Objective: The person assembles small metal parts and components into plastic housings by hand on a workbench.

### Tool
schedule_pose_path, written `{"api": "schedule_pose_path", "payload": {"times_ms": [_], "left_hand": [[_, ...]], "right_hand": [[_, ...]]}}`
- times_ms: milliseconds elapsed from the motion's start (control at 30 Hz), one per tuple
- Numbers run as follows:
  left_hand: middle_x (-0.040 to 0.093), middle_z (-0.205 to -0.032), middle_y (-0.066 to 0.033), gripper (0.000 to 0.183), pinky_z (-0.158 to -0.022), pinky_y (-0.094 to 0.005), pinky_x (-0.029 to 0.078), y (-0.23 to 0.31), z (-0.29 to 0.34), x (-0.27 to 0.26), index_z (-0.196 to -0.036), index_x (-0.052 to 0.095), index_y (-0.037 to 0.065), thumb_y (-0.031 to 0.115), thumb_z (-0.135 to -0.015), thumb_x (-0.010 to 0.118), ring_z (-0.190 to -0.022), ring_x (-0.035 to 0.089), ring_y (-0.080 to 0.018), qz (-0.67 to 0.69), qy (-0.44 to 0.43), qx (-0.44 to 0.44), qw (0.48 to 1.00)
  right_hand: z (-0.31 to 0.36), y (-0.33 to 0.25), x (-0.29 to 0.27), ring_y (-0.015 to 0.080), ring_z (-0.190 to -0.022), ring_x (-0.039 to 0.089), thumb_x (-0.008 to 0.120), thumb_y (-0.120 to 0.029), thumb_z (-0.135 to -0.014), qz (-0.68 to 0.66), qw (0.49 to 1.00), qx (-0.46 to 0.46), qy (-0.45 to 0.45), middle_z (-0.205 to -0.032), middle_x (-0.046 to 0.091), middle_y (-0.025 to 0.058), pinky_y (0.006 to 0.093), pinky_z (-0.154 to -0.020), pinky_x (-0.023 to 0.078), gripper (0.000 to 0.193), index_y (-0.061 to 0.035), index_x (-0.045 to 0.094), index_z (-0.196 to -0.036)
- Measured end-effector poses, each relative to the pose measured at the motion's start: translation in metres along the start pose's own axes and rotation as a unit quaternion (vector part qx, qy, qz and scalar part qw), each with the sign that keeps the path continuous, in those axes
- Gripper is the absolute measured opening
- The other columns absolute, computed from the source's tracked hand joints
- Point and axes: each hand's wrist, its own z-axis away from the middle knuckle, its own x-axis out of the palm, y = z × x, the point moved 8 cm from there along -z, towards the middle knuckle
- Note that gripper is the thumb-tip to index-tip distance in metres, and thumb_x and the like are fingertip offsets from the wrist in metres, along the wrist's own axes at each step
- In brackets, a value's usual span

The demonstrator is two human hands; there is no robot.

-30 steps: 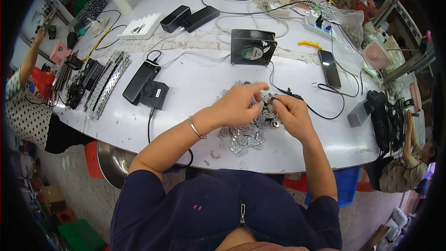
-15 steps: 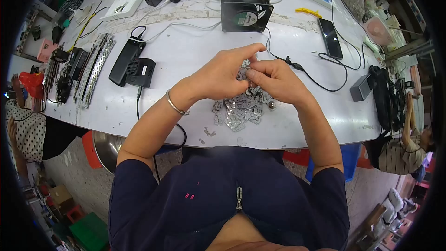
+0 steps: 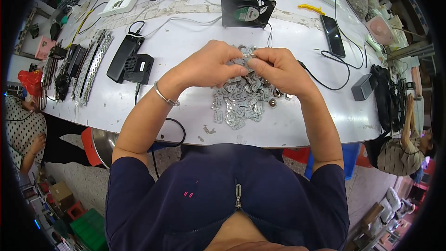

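A loose pile of small, flat silvery metal pieces lies on the white table in front of me. Over its far part, my left hand is closed in a pinch, thumb and forefinger pointing right. Facing it, my right hand pinches with thumb and bent forefinger. Between the fingertips shows a small silvery metal piece; its exact shape is too small to tell. Beside the pile, under my right hand, sit several round, shiny metal parts.
Beyond the pile stands a black fan. A phone and a dark box lie to the right. Leftward are a black device with a small blower and rows of metal strips. People sit at both sides.
My left forefinger, stretched out over the right hand before, has drawn back into a pinch. The hands have parted slightly, showing more of the pile.
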Motion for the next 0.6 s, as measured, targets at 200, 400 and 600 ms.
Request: {"api": "schedule_pose_path", "payload": {"times_ms": [200, 400, 600], "left_hand": [[0.058, -0.057, -0.0026, 0.025, -0.041, -0.0242, 0.043, -0.007, -0.007, -0.001, -0.073, 0.062, -0.001, 0.021, -0.086, 0.066, -0.045, 0.054, -0.0086, 0.072, 0.015, -0.013, 0.997], [0.059, -0.06, -0.0017, 0.028, -0.041, -0.023, 0.041, -0.006, -0.009, -0.009, -0.071, 0.062, 0.001, 0.023, -0.088, 0.065, -0.045, 0.05, -0.0069, 0.073, -0.007, 0.015, 0.997], [0.059, -0.062, -0.0011, 0.027, -0.038, -0.0189, 0.037, -0.005, -0.009, 0.004, -0.081, 0.064, 0.002, 0.027, -0.092, 0.063, -0.043, 0.049, -0.0044, 0.163, -0.089, -0.019, 0.982]], "right_hand": [[-0.005, -0.001, -0.01, 0.0074, -0.056, 0.044, 0.06, -0.02, -0.088, 0.046, 0.998, -0.026, 0.033, -0.059, 0.053, 0.0026, 0.0263, -0.05, 0.037, 0.026, 0.0017, 0.059, -0.074], [-0.008, 0.0, -0.01, 0.0061, -0.056, 0.043, 0.06, -0.021, -0.089, -0.029, 0.999, -0.002, 0.024, -0.059, 0.053, -0.0004, 0.0253, -0.05, 0.037, 0.029, 0.0015, 0.058, -0.071], [-0.004, 0.004, -0.013, 0.0036, -0.053, 0.042, 0.06, -0.019, -0.089, -0.06, 0.998, 0.021, 0.008, -0.058, 0.049, -0.0031, 0.0231, -0.047, 0.034, 0.028, -0.0029, 0.056, -0.067]]}}
